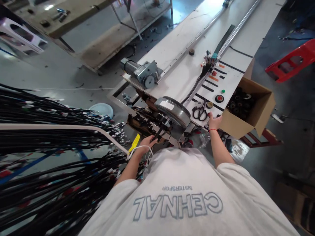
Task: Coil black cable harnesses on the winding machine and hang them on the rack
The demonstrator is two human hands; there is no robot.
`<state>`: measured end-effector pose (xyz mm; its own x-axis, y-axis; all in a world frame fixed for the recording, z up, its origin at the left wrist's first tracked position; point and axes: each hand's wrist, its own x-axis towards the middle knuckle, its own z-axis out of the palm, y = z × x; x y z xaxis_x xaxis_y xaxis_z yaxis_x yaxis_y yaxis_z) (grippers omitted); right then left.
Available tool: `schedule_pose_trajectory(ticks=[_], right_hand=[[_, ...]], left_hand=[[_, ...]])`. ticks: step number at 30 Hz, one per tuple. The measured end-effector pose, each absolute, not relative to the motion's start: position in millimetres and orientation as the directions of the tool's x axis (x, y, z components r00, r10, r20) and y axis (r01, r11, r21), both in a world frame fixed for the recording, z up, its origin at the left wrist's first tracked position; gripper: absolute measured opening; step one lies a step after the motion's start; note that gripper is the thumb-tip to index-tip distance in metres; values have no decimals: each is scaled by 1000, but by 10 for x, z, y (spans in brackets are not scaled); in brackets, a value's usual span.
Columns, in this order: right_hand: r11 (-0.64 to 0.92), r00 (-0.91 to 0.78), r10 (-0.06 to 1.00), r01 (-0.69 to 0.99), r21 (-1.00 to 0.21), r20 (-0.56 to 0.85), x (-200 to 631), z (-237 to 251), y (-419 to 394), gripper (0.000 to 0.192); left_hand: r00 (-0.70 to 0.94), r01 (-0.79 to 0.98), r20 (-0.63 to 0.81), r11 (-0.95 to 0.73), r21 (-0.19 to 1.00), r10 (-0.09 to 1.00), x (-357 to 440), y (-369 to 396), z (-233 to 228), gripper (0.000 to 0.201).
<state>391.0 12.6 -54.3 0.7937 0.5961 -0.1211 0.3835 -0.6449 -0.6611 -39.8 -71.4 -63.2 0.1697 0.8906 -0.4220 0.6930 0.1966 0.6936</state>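
My left hand [147, 141] is closed around a narrow black strip [159, 131] at the near end of the machine. Just beyond it is a wide grey wheel [173, 110] with a white label. My right hand [214, 122] is at the near right corner of the white bench top [172, 78], fingers bent by a small red spot; what they grip, if anything, is hidden. Close to it lie black-handled scissors [200, 113] and a tape roll [209, 105]. A black cable bundle [195, 88] runs from behind the wheel up the bench to several white connectors.
Many black cables [49, 111] hang at the left beside a pale curved bar [73, 127]. A cardboard box [246, 123] holding dark rolls stands against the bench's right side. A motor [140, 70] is mounted at the left edge. A red stool [290, 62] is at the right.
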Motion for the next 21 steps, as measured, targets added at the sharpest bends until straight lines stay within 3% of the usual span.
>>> schedule_pose_trajectory(ticks=[5, 9, 16, 21], right_hand=[[-639, 791, 600, 388, -665, -115, 3916, -554, 122, 76], [-635, 794, 599, 389, -667, -107, 3914, -569, 125, 76], [-633, 781, 611, 384, -673, -130, 3967, -525, 132, 80], [-487, 681, 729, 591, -643, 75, 3926, -161, 263, 81]], left_hand=[[73, 622, -342, 225, 750, 937, -391, -996, -402, 41], [-21, 564, -363, 310, 765, 932, -212, -920, -326, 48], [76, 564, -320, 225, 795, 944, 17, -589, -291, 53], [66, 393, -294, 246, 886, 954, 116, -432, -295, 58]])
